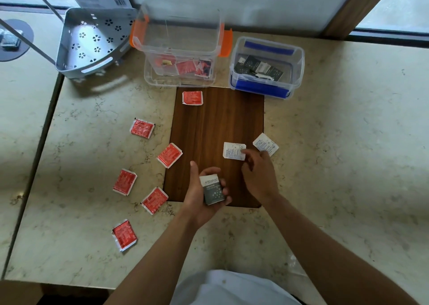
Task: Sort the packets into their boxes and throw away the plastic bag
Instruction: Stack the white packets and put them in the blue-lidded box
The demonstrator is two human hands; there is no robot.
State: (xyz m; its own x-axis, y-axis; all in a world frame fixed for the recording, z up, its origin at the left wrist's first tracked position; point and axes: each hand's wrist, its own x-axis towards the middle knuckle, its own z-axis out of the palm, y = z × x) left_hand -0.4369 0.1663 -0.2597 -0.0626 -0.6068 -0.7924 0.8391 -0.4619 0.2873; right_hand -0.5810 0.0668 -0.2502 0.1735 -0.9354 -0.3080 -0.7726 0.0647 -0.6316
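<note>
Left hand (204, 195) grips grey packets (214, 190); right hand (258, 173) perhaps touches white packet (233, 151).

My view: two bare forearms come in from the bottom edge, no sleeves showing anywhere up to where they leave the picture. No watch, strap or bracelet on either wrist that I can see. No rings visible on the left hand (204, 193) or the right hand (258, 174), no gloves. Nails look short and plain, though they're small at this resolution. Bottom centre, between the arms, a white garment (232, 290), smooth fabric with soft folds; can't tell whether it's a shirt or an apron. No print or logo visible on it.
</note>
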